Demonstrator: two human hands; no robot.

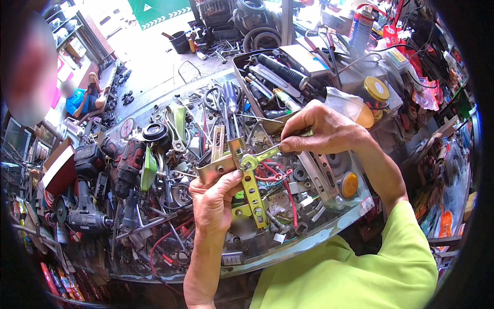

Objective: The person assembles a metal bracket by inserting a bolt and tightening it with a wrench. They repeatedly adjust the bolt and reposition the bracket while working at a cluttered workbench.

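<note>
Two hands (213,198) on bracket (252,193), clutter-hemmed

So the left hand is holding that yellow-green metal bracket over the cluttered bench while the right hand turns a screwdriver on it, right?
Not quite. The head view shows the right hand working a small wrench, not a screwdriver, on the bracket. The rest stands: the left hand holds the yellow-green metal bracket over the cluttered bench.

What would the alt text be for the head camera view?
The left hand holds a yellow-green perforated metal bracket while the right hand turns a small wrench on it, above a glass-topped workbench crowded with tools.
</note>
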